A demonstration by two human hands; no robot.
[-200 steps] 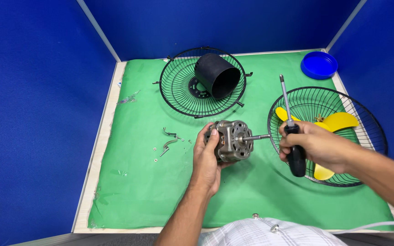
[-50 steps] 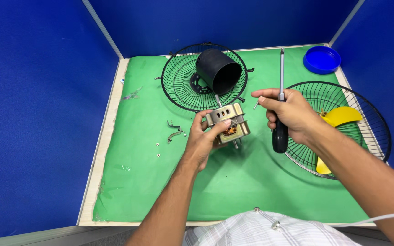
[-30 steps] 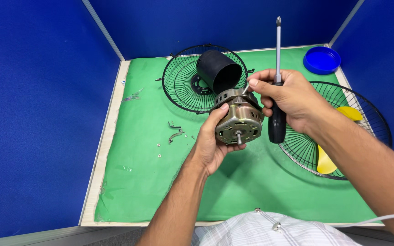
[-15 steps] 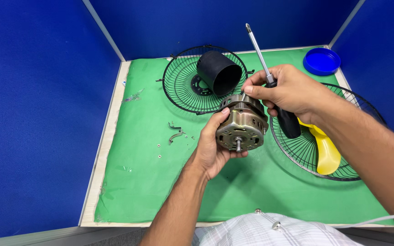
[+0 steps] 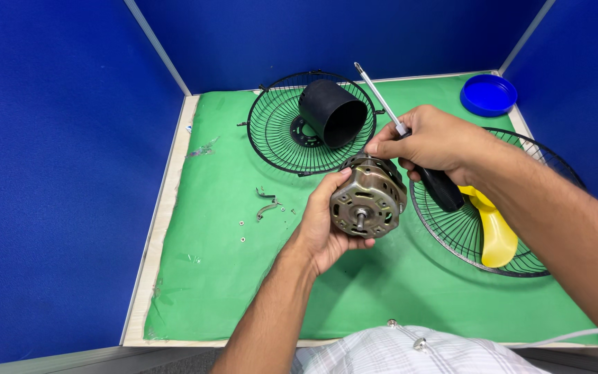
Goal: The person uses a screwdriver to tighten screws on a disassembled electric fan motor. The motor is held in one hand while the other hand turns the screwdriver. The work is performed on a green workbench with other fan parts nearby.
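We hold a metal fan motor (image 5: pixel 368 202) in our left hand (image 5: pixel 328 225), lifted above the green mat (image 5: pixel 209 277), with the fingers wrapped around its back and the thumb pressed on its upper rim, so that the short shaft end faces us. Our right hand (image 5: pixel 437 142) is clenched around a screwdriver (image 5: pixel 410 145), whose black handle sticks out below the palm while the thin metal shank points up and away to the left; the fingertips of this hand touch the top edge of the motor. Behind the motor, a black wire fan guard (image 5: pixel 285 131) lies flat on the mat, and a black cylindrical cover (image 5: pixel 333 112) rests on it, tilted with its open mouth toward us. To the right, a second wire guard (image 5: pixel 465 228) lies on the mat with a yellow fan blade (image 5: pixel 496 232) in it, partly hidden by our right forearm. A blue round lid (image 5: pixel 488 95) sits in the far right corner. Small metal clips and screws (image 5: pixel 266 206) lie scattered on the mat left of the motor.
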